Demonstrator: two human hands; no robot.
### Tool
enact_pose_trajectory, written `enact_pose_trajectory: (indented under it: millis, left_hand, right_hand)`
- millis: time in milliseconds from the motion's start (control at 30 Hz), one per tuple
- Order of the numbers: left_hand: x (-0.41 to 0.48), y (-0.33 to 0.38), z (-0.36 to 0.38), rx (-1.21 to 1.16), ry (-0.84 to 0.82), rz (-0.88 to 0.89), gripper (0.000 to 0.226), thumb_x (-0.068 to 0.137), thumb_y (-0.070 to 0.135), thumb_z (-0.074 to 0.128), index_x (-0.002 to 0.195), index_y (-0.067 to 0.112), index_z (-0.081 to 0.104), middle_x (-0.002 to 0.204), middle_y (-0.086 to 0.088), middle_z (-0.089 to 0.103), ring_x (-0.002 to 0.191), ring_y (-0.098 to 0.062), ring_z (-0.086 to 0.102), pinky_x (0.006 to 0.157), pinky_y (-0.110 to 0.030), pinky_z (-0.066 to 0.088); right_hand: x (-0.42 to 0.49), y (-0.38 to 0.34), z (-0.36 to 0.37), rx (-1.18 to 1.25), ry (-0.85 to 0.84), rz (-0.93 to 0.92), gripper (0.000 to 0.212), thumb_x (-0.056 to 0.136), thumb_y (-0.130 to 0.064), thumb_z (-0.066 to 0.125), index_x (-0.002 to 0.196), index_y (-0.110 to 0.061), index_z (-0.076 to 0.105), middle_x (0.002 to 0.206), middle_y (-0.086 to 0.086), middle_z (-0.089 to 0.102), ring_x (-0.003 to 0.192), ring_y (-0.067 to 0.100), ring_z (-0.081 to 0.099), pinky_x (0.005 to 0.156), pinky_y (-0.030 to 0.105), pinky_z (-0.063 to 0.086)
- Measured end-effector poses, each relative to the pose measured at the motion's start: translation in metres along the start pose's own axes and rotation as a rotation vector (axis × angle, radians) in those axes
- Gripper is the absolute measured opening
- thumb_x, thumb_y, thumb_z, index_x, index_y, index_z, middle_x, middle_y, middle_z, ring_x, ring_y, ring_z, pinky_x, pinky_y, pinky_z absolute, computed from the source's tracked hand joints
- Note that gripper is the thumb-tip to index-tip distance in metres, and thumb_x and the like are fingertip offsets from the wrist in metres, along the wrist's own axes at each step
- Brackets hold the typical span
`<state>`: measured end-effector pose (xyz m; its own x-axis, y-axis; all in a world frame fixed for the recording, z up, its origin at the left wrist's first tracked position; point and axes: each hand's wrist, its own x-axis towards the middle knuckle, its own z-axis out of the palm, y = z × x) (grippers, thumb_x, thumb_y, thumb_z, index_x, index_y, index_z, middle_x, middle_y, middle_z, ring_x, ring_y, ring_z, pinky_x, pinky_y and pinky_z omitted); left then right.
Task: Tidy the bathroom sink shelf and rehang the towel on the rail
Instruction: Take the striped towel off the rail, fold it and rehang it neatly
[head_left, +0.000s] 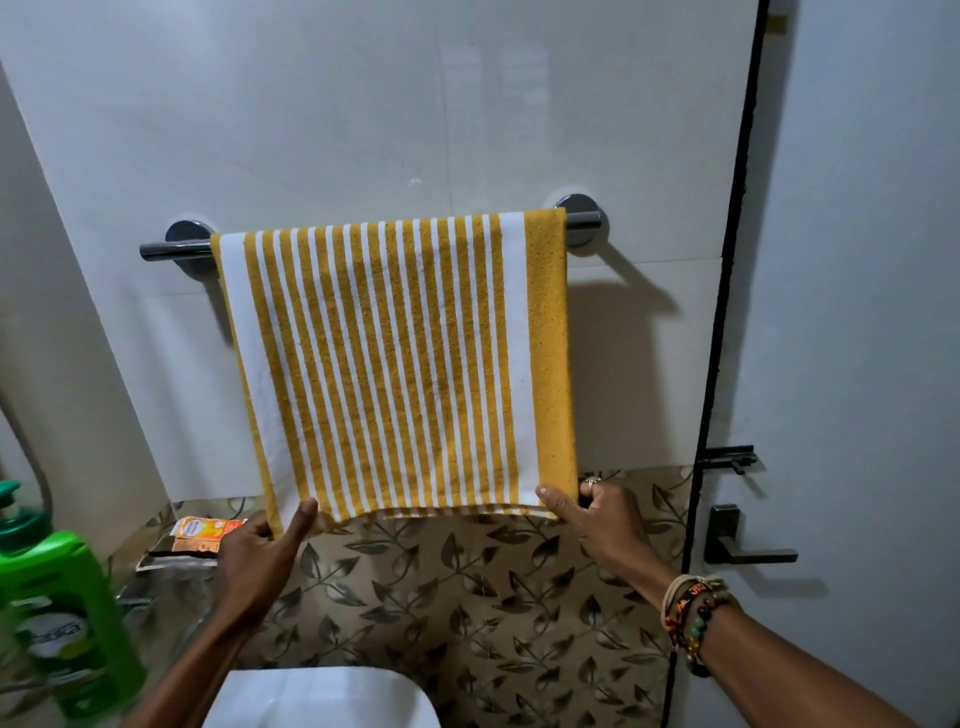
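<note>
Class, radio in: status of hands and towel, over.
Left hand and right hand pinch bottom corners of striped towel. Towel draped over rail. Nothing in the way.

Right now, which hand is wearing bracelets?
The right hand, pinching the towel by one bottom corner; beaded bracelets circle its wrist. The left hand has a bare wrist.
</note>
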<state>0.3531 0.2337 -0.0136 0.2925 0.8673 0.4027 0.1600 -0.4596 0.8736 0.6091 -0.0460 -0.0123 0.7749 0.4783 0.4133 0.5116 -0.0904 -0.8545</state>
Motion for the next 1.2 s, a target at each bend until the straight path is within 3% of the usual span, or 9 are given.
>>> enact_pose_trajectory:
  millis: [100, 200, 433, 567, 633, 767, 967, 1100, 1200]
  left_hand:
    - [0.001, 0.001, -0.001, -0.004, 0.097, -0.056, 0.048, 0.072, 0.063, 0.064, 0.051, 0.020, 0.063, 0.036, 0.002, 0.055, 0.040, -0.016, 0.050, 0.043, -0.020, 0.033]
    - [0.001, 0.003, 0.001, 0.004, 0.171, -0.081, 0.057, 0.067, 0.067, 0.067, 0.047, 0.014, 0.059, 0.039, -0.007, 0.053, 0.044, -0.019, 0.044, 0.048, -0.025, 0.028]
    - [0.002, 0.010, 0.012, 0.031, 0.221, -0.141, 0.055, 0.063, 0.075, 0.069, 0.063, 0.020, 0.062, 0.054, -0.006, 0.060, 0.046, -0.022, 0.046, 0.048, -0.024, 0.031]
    - [0.011, 0.005, 0.019, 0.031, 0.205, -0.166, 0.068, 0.065, 0.070, 0.071, 0.096, 0.012, 0.054, 0.085, -0.008, 0.060, 0.073, -0.025, 0.055, 0.056, -0.032, 0.037]
    - [0.012, -0.001, 0.023, 0.024, 0.175, -0.154, 0.073, 0.070, 0.068, 0.068, 0.113, 0.012, 0.049, 0.102, -0.008, 0.058, 0.089, -0.026, 0.056, 0.070, -0.037, 0.043]
    - [0.003, -0.003, 0.034, 0.002, 0.250, -0.125, 0.076, 0.078, 0.060, 0.066, 0.129, 0.008, 0.044, 0.123, -0.016, 0.054, 0.110, -0.033, 0.055, 0.087, -0.043, 0.043]
    - [-0.003, 0.034, 0.044, 0.100, 0.399, 0.060, 0.070, 0.085, 0.052, 0.062, 0.131, 0.004, 0.042, 0.130, -0.022, 0.042, 0.118, -0.038, 0.042, 0.096, -0.050, 0.038]
    - [-0.003, 0.068, 0.051, 0.227, 0.424, 0.205, 0.060, 0.085, 0.039, 0.065, 0.125, -0.001, 0.047, 0.124, -0.024, 0.046, 0.116, -0.038, 0.042, 0.097, -0.048, 0.035]
    - [-0.011, 0.094, 0.068, 0.363, 0.494, 0.251, 0.055, 0.085, 0.030, 0.072, 0.125, -0.001, 0.049, 0.126, -0.025, 0.045, 0.118, -0.039, 0.041, 0.099, -0.045, 0.031]
  right_hand:
    - [0.001, 0.000, 0.000, 0.046, 0.043, 0.018, 0.051, 0.075, -0.056, 0.074, 0.053, -0.011, 0.066, 0.042, -0.010, 0.043, 0.040, 0.003, 0.036, 0.042, 0.021, 0.030]
    - [0.001, 0.000, 0.003, 0.053, 0.056, 0.015, 0.036, 0.078, -0.049, 0.077, 0.048, -0.034, 0.065, 0.037, -0.014, 0.042, 0.036, -0.001, 0.034, 0.040, 0.016, 0.027]
    - [0.003, 0.000, 0.010, 0.126, 0.101, 0.104, 0.051, 0.062, -0.064, 0.080, 0.059, -0.013, 0.071, 0.054, 0.003, 0.069, 0.051, 0.018, 0.069, 0.049, 0.029, 0.048]
    - [0.004, 0.002, 0.011, 0.128, 0.041, 0.150, 0.088, 0.055, -0.073, 0.080, 0.110, -0.005, 0.071, 0.099, 0.011, 0.076, 0.090, 0.021, 0.073, 0.081, 0.039, 0.060]
    - [0.002, 0.000, 0.008, 0.097, 0.032, 0.160, 0.103, 0.054, -0.076, 0.079, 0.126, -0.005, 0.061, 0.113, 0.006, 0.071, 0.100, 0.020, 0.068, 0.083, 0.036, 0.058]
    - [0.003, -0.013, 0.000, 0.212, 0.203, 0.096, 0.078, 0.059, -0.089, 0.059, 0.089, -0.017, 0.061, 0.074, -0.009, 0.062, 0.061, 0.005, 0.053, 0.054, 0.018, 0.043]
    - [0.038, -0.032, -0.015, 0.300, 0.204, 0.103, 0.052, 0.079, -0.080, 0.033, 0.087, -0.036, 0.059, 0.093, -0.009, 0.064, 0.096, 0.020, 0.063, 0.088, 0.050, 0.054]
    - [0.064, -0.038, -0.025, 0.332, 0.090, 0.036, 0.061, 0.085, -0.077, 0.033, 0.097, -0.026, 0.065, 0.101, 0.000, 0.070, 0.098, 0.019, 0.066, 0.091, 0.051, 0.053]
    - [0.084, -0.040, -0.030, 0.374, -0.008, 0.003, 0.045, 0.098, -0.058, 0.043, 0.098, -0.021, 0.068, 0.101, 0.000, 0.073, 0.097, 0.018, 0.068, 0.091, 0.049, 0.054]
